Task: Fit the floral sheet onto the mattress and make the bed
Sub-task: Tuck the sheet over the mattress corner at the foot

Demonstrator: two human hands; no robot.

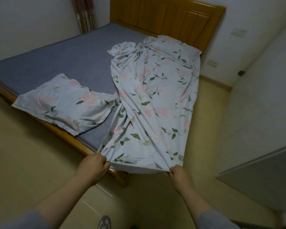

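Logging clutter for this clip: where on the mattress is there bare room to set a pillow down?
Bare: the mattress left of the floral sheet, from the headboard to the near pillow; also a wedge between that pillow and the sheet. Crowded: the right side, under sheet and far pillow.

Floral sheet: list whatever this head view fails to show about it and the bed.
Head view: hem of the floral sheet inside each grip, hidden by the curled fingers of the left hand and right hand.
Head view: right side of the mattress, covered by the draped sheet.
Head view: shoe, cut off by the bottom edge.
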